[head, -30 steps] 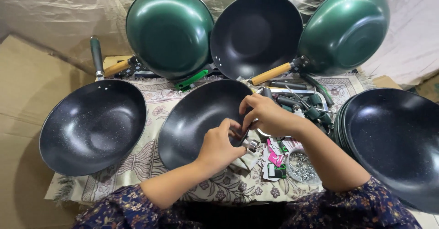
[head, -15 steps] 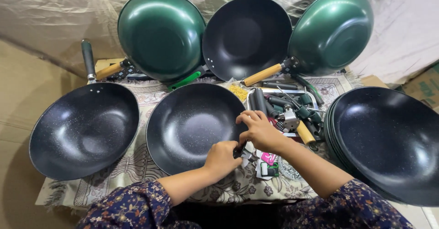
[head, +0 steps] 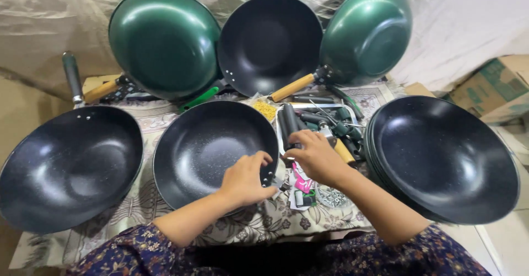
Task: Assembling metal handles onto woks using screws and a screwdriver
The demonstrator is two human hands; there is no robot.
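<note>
left hand [head: 245,178]: now rests on right rim of middle black wok [head: 212,152] | right hand [head: 317,156]: moves apart, onto black handle [head: 290,126] | hands no longer joined

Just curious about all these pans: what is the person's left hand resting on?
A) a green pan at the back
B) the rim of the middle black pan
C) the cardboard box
B: the left hand lies on the near right rim of the middle black pan.

Your one head camera looks steeply down and forward from close above your grip at the middle pan [head: 212,149], taking in the whole tabletop [head: 165,119] beyond.
</note>
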